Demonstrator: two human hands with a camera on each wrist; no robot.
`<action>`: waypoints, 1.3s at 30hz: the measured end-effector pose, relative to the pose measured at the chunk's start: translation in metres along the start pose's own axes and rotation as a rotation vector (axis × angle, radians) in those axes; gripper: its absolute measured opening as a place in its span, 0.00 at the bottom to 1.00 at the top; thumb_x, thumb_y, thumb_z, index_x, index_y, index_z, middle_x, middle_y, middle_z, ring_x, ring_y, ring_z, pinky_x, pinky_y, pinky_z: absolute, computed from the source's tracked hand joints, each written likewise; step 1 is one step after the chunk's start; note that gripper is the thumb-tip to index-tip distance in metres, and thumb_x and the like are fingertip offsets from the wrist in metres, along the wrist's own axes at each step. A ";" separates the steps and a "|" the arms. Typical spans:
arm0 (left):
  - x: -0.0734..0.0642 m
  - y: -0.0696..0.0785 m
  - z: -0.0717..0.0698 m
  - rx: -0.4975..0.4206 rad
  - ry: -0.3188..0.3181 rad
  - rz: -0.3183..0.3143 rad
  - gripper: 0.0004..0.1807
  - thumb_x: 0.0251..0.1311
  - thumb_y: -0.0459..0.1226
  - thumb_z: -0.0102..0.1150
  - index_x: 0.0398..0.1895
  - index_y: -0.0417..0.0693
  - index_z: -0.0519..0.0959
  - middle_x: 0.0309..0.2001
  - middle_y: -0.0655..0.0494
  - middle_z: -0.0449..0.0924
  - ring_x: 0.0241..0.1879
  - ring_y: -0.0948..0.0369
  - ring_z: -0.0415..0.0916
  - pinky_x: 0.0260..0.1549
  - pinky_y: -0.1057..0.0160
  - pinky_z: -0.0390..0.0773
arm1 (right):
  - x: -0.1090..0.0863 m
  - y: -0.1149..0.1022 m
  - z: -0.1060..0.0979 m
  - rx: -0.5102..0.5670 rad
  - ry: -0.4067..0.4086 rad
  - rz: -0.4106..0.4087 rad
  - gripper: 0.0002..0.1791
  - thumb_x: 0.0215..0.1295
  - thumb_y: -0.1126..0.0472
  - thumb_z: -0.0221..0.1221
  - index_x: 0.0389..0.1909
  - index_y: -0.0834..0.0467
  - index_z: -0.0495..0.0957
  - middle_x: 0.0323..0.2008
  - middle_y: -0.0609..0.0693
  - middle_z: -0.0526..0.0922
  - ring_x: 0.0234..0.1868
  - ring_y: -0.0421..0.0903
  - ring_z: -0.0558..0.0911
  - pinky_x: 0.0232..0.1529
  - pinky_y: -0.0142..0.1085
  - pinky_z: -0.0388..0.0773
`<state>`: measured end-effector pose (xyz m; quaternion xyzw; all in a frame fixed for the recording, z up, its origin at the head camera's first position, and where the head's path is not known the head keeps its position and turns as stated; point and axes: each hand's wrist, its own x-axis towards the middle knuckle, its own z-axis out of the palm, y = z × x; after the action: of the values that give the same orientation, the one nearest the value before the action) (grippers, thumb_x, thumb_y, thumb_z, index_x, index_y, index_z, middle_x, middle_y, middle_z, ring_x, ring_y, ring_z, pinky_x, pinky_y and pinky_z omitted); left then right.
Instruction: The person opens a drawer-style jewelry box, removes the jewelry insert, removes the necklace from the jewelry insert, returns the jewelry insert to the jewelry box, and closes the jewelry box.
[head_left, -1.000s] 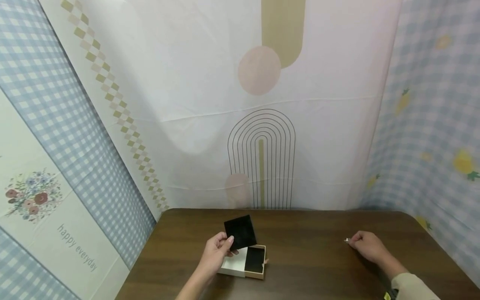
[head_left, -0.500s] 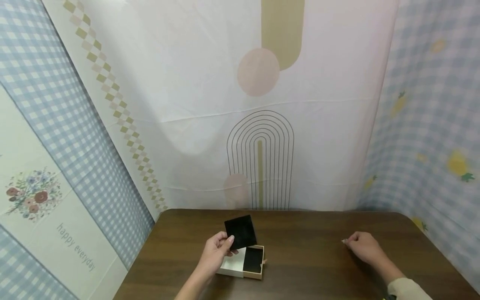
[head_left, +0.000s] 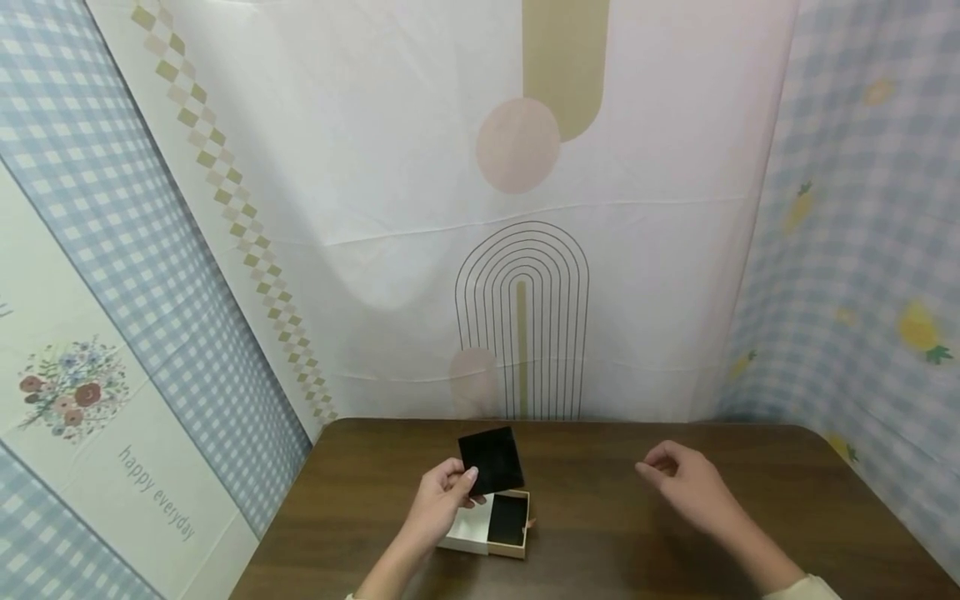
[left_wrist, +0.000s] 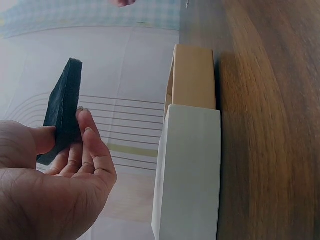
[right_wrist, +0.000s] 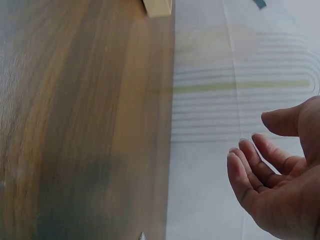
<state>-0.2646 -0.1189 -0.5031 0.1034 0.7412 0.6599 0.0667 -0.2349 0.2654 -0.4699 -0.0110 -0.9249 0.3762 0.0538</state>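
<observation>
My left hand (head_left: pixel 435 504) pinches a thin, square black foam pad (head_left: pixel 492 461) between thumb and fingers. It is held tilted above a small drawer box. The box's white sleeve (head_left: pixel 468 531) covers the left part; the tan drawer (left_wrist: pixel 194 75) sticks out to the right, with a black lining (head_left: pixel 508 518) inside. My right hand (head_left: pixel 693 487) hovers over the table's right side, fingers loosely bent and apart from the thumb, holding nothing. Below it, in the right wrist view, a tiny shiny piece (right_wrist: pixel 142 236) shows at the bottom edge; its kind cannot be made out.
The brown wooden table (head_left: pixel 585 533) carries the box left of centre. Along its back edge hangs a white printed cloth (head_left: pixel 660 292). Blue checked cloths (head_left: pixel 862 350) enclose the sides. A small ribbon tab (head_left: pixel 532 523) pokes out of the drawer's right end.
My right hand has let go of the small shiny piece, lifted and moved left, its fingers now spread from the thumb. My left hand and the pad have shifted slightly right.
</observation>
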 end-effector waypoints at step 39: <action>-0.002 0.001 0.052 -0.047 -0.125 0.041 0.15 0.78 0.41 0.59 0.50 0.34 0.81 0.44 0.37 0.91 0.37 0.52 0.90 0.38 0.67 0.84 | -0.020 -0.074 0.074 0.479 -0.179 -0.147 0.38 0.73 0.61 0.66 0.80 0.53 0.62 0.53 0.59 0.86 0.44 0.45 0.88 0.43 0.34 0.85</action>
<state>-0.2501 -0.0694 -0.5083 0.1578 0.7177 0.6705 0.1018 -0.2215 0.1596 -0.4733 0.1026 -0.8089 0.5790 0.0003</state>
